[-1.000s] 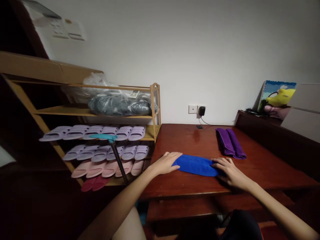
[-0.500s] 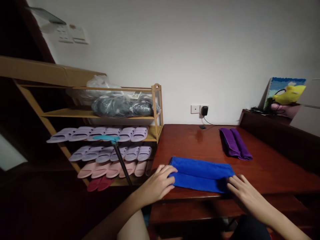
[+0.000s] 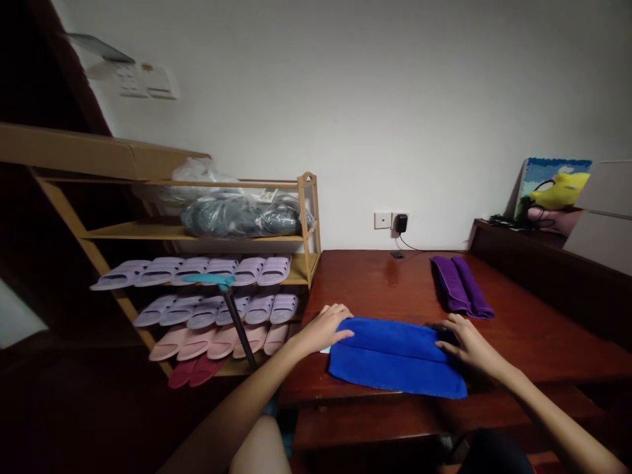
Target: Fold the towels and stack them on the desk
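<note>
A blue towel [image 3: 395,359] lies on the reddish-brown table near its front edge, with a crease running along its length. At its far left corner is my left hand [image 3: 328,328], thumb on the cloth and fingers curled over the far edge. My right hand [image 3: 464,342] holds the far right corner in much the same way, its fingertips partly out of sight behind the edge. Farther back to the right lies a folded purple towel [image 3: 461,286], apart from both hands. A small pale patch [image 3: 324,350] shows beside the blue towel's left edge; I cannot make out what it is.
To the left stands a wooden shoe rack [image 3: 310,230] with several slippers [image 3: 247,271] and plastic-wrapped bundles [image 3: 241,214]. A dark pole with a teal top [image 3: 237,322] leans before it. A plugged-in black adapter [image 3: 401,223] trails its cord along the table's back.
Both hands have moved from the blue towel's sides to its far corners. The near part of the towel now spreads wider toward me. The purple towel stays put.
</note>
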{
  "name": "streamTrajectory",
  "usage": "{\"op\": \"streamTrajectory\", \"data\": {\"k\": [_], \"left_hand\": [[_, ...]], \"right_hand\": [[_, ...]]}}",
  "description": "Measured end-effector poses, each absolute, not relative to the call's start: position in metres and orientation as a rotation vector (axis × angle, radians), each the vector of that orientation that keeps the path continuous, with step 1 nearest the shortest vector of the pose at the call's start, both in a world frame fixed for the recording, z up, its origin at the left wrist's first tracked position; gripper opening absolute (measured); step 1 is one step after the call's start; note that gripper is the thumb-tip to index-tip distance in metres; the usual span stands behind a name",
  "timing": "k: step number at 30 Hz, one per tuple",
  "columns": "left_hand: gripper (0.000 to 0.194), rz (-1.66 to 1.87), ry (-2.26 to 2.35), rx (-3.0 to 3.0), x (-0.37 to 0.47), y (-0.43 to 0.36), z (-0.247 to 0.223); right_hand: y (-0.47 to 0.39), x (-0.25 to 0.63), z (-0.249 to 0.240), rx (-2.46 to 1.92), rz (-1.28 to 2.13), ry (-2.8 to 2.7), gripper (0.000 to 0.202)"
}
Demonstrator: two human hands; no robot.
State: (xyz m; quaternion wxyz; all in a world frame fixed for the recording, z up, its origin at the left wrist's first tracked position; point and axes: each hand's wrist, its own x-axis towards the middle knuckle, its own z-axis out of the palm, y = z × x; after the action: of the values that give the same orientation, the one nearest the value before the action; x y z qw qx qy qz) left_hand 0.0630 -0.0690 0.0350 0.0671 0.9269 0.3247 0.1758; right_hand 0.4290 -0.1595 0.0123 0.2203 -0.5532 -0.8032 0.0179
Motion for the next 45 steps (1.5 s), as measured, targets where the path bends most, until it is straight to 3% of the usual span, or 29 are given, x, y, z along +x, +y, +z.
{"op": "streamTrajectory", "data": {"k": [2,6,9,11,14,16,20,24,29,34,39,42,45], "left_hand": [[0.018,0.599,0.979,2.766,0.062,-0.067,0.033],[0.025,0.567,1.014,2.692,0.059,-0.069,0.038],[0.020,0.468,1.000,2.776,0.059,-0.077,0.043],[0.023,0.461,1.091,2.894,0.063,-0.090,0.045],[0.044,0.482,1.210,3.047,0.080,-0.123,0.043],[0.051,0.461,1.053,3.093,0.093,-0.148,0.038],[0.060,0.393,0.917,2.961,0.104,-0.171,0.024],[0.055,0.212,0.913,2.852,0.090,-0.153,0.019],[0.043,0.144,0.799,2.850,0.069,-0.120,0.029],[0.049,0.289,1.017,2.973,0.054,-0.098,0.026],[0.050,0.485,1.596,2.910,0.044,-0.105,0.024],[0.033,0.380,1.755,2.836,0.051,-0.123,0.026],[0.036,0.310,1.787,2.772,0.065,-0.140,0.025]], "right_hand": [[-0.161,0.428,0.012,-1.528,-0.017,-2.220,0.023],[-0.176,0.420,0.022,-1.508,-0.041,-2.276,0.013],[-0.192,0.413,0.030,-1.430,0.090,-2.409,0.008],[-0.198,0.410,0.034,-1.393,0.141,-2.441,0.013],[-0.188,0.412,0.038,-1.332,0.272,-2.427,0.026],[-0.167,0.421,0.036,-1.356,0.283,-2.330,0.035],[-0.108,0.458,0.013,-1.911,-0.261,-1.964,0.055],[-0.073,0.501,-0.019,-2.358,-0.313,-1.825,0.052],[-0.075,0.549,-0.031,-2.401,-0.300,-1.798,0.050],[-0.089,0.574,-0.015,-2.486,-0.330,-1.675,0.050],[-0.099,0.507,0.013,-2.249,-0.427,-1.857,0.051],[-0.115,0.417,0.028,-1.848,-0.302,-2.294,0.038],[-0.137,0.323,0.040,-1.410,-0.102,-2.566,0.036]]}}
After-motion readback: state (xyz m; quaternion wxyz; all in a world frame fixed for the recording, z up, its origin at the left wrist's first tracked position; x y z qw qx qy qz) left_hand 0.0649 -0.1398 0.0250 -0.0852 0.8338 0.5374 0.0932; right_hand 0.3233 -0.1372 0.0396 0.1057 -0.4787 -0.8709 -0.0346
